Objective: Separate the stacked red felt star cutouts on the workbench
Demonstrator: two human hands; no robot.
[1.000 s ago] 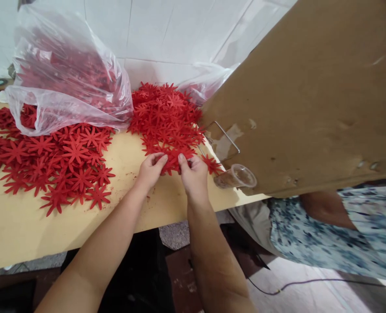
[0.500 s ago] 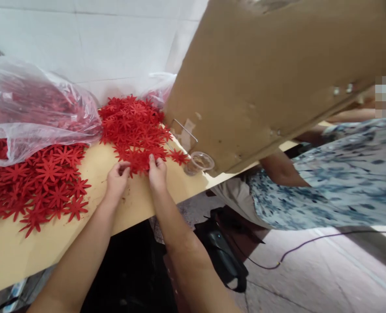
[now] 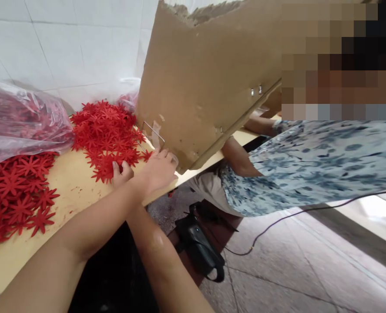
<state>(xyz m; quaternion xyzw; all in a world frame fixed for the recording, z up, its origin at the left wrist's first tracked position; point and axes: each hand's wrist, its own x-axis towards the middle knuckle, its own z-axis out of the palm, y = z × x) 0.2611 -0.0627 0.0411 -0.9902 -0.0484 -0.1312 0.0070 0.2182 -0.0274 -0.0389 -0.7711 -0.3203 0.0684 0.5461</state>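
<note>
My left forearm crosses over my right forearm. My left hand (image 3: 162,169) lies over a clear plastic cup (image 3: 177,161), its fingers stretched forward and covering most of the cup. Beneath and left of that wrist, my right hand (image 3: 122,171) is closed, thumb and finger at a red flower-shaped piece (image 3: 104,167) on the front edge of the middle pile (image 3: 103,126). A single red flower piece (image 3: 146,155) rests just beyond my left hand, beside a bent metal wire (image 3: 153,134).
At left, another heap of red flower pieces (image 3: 19,191) lies under a clear plastic bag (image 3: 23,117) on the yellow table (image 3: 72,187). A large cardboard sheet (image 3: 206,78) stands at right. Behind it is a person in a patterned shirt (image 3: 310,165). A black bag (image 3: 196,243) is below.
My left hand has moved right, across my right arm, from the red pile to the cup. My right hand stays by the pile. The view has shifted right.
</note>
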